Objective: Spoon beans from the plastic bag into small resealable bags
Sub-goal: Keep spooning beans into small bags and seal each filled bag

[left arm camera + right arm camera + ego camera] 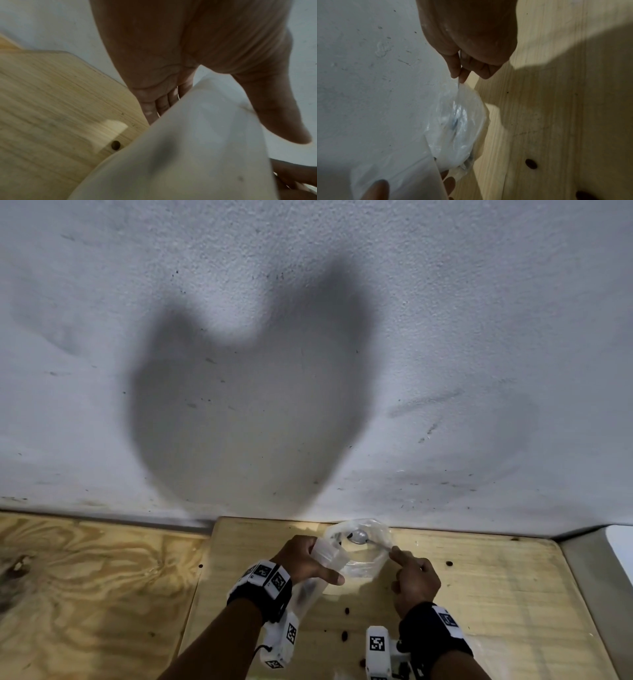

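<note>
Against the wall on the wooden board (496,594) stands a clear plastic bag (363,563) with its mouth open. The bowl of a metal spoon (358,537) is inside that mouth. My right hand (402,559) pinches the spoon's handle; the right wrist view shows its fingertips (458,75) closed on the thin handle above the plastic bag (458,121). My left hand (320,563) grips a small translucent resealable bag (323,553) beside the big bag's left rim, thumb stretched out. The small bag (197,148) fills the left wrist view below the palm. What it holds is hidden.
Loose dark beans (449,563) lie on the board, some near my wrists (347,609). A grey-white wall (308,371) rises right behind the bags. A second plywood surface (85,577) lies to the left, and the board's right edge (565,559) is close.
</note>
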